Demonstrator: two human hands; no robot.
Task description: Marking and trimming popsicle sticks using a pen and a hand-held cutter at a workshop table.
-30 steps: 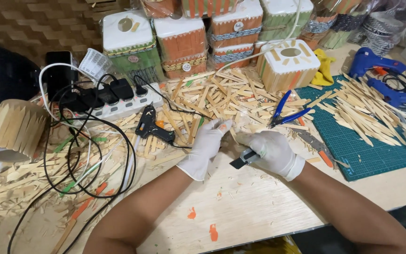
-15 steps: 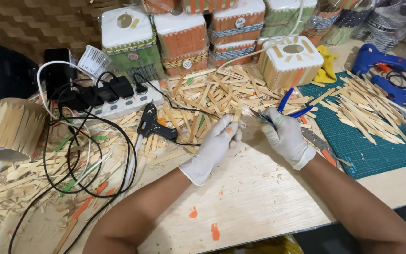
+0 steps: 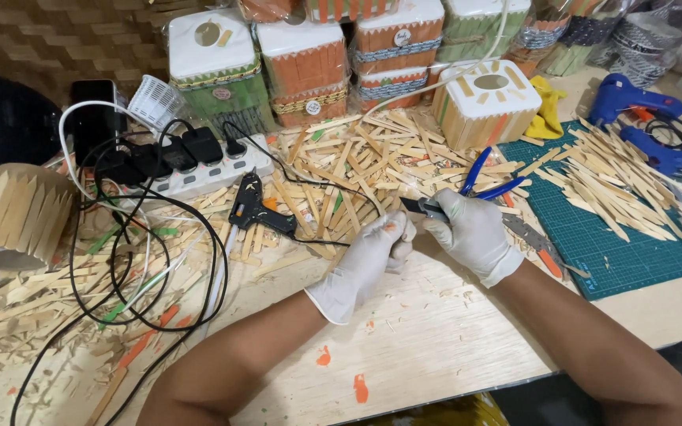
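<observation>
Two gloved hands: right hand (image 3: 475, 237) grip closed round dark-handled cutter (image 3: 422, 207); left hand (image 3: 366, 260) pinches wooden stick (image 3: 389, 228).

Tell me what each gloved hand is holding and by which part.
The right hand grips a dark-handled cutting tool by its handle, tip pointing left. The left hand pinches something small at its fingertips, apparently a wooden stick; which part cannot be told.

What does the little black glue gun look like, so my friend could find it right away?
Start at the white power strip full of black plugs on the left of the wooden table. Just below its right end lies the black glue gun, on its side among loose sticks, left of the gloved left hand. Unlike the blue glue guns at the far right, it is small and all black.
</observation>
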